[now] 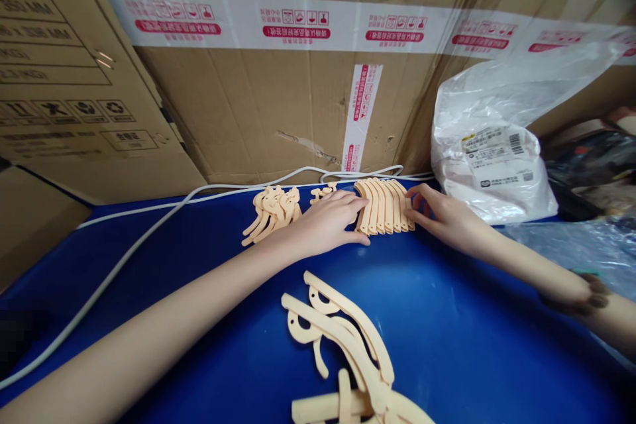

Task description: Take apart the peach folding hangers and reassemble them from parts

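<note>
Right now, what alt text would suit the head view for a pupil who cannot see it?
A person's left hand and right hand flank a row of curved beige pieces on a blue surface. Looser beige pieces lie nearer the camera, cardboard behind, a white plastic bag at right.

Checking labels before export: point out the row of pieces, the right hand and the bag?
Row of pieces (387, 207): head view, near the middle of the row.
Right hand (444, 214): head view, back of the hand.
Bag (497, 158): head view, on its printed front.
</note>
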Tool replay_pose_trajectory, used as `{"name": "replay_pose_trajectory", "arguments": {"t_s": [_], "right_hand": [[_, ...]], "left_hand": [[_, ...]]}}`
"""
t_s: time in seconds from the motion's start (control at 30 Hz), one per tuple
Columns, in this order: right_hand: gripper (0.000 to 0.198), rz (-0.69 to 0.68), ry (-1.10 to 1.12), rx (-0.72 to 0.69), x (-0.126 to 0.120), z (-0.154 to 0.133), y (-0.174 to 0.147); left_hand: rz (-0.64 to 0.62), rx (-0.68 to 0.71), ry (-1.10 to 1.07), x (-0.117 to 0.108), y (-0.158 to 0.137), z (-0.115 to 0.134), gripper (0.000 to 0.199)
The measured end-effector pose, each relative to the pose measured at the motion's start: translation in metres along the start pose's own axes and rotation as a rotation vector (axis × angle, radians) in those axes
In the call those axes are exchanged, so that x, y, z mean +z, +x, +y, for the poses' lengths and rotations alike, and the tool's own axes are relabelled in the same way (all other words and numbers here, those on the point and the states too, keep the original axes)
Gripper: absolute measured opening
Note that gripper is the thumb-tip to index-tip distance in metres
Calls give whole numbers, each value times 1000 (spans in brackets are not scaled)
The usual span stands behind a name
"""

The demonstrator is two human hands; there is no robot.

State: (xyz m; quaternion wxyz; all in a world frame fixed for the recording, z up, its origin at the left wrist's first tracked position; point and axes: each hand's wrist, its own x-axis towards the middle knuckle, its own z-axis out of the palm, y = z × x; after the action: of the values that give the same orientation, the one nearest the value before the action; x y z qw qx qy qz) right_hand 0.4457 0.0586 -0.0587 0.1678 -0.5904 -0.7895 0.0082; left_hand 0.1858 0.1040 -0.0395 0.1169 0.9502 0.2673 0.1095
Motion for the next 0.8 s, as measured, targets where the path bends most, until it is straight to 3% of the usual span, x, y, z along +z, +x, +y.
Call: {"name": "replay_pose_trajectory", "arguments": {"t_s": [0.2,0.33,0.37,0.43,0.53,0.57,0.7,0.8], "right_hand": [[24,-25,-19,30,-1,-4,3],[21,67,-52,23,-20,-40,-8],[20,39,28,-40,-26,-56,-15],[24,-144,198,-193,-37,-93,-31],[36,-385,320,-292,-41,-140,-55],[37,-388,317,-300,-39,-150,-59],[29,-406,185,-205,-25,-158,-53],[11,-509,312,-74,-19,-146,-38]], "left_hand": [[-17,-21,-2,1,0,0,72],[13,-12,-13,-7,-4,0,78],[33,-7,-17,-11,-5,0,76],[83,5,-28,-23,-8,0,69],[152,5,-63,-40,-13,0,55],[174,4,-82,-44,-15,1,51],[251,9,-144,-50,-19,3,39],[237,-38,-217,-48,-21,4,30]]}}
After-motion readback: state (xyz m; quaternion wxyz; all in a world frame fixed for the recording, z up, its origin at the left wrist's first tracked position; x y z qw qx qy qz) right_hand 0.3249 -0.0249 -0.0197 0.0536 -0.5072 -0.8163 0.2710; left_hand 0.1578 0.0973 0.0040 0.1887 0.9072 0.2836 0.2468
